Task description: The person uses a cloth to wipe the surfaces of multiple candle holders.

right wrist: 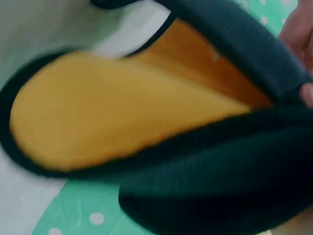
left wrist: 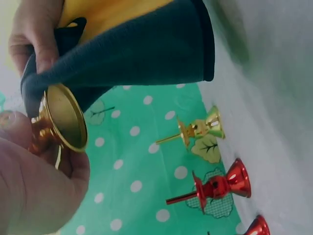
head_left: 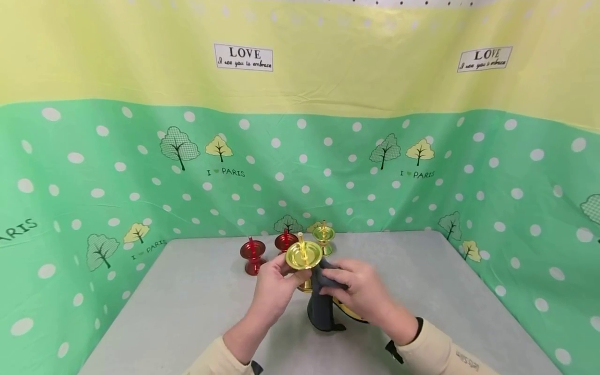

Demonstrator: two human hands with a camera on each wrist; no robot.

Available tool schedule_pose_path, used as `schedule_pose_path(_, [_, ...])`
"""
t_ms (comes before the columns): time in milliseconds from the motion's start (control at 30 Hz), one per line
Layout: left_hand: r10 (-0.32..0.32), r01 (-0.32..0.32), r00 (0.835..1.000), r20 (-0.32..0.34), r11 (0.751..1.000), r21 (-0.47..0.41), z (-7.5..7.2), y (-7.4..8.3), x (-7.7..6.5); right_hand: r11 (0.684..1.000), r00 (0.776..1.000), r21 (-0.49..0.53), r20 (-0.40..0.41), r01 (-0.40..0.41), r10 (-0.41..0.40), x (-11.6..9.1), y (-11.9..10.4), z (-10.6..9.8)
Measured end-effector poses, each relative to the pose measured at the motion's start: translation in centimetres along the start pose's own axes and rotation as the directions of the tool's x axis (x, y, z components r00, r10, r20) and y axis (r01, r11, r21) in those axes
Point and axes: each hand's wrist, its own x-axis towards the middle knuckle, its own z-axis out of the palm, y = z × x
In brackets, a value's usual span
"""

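Apparently a steadying left hand (head_left: 273,290), a pinching right hand (head_left: 358,286).
Two shiny red goblet-shaped holders (head_left: 253,250) stand upright at back, likely leaving room; left fingers grip a gold metallic goblet-shaped holder (head_left: 296,258) by its stem, above the grey tabletop (head_left: 187,297), probably for steadiness; second gold holder (head_left: 324,234) stands upright behind; right fingers pinch a dark blue-grey, yellow-lined cloth (head_left: 322,307) just beside the raised one.
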Motion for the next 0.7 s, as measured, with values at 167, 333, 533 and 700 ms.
schedule_pose_path(167, [-0.034, 0.031, 0.995, -0.097, 0.999, -0.032, 0.7, -0.5, -0.2, 0.98, 1.0, -0.196, -0.026, -0.02, 0.015, -0.2, -1.7, 0.7])
schedule_pose_path(333, [-0.048, 0.043, 0.993, -0.109, 0.998, -0.053, 0.6, -0.9, -0.2, 0.984, 0.99, -0.123, 0.04, -0.132, 0.138, -0.5, -0.9, 1.2])
schedule_pose_path(533, [-0.06, 0.056, 0.996, -0.067, 0.997, -0.062, 0.3, -0.9, -0.1, 0.863, 0.847, 0.093, 0.272, -0.496, 0.458, -0.1, 0.5, 0.5])
schedule_pose_path(700, [-0.102, 0.093, 0.987, -0.127, 0.993, -0.075, 0.5, -1.2, -0.3, 0.969, 0.958, -0.09, 0.153, -0.232, 0.243, -0.3, -0.9, 1.3])
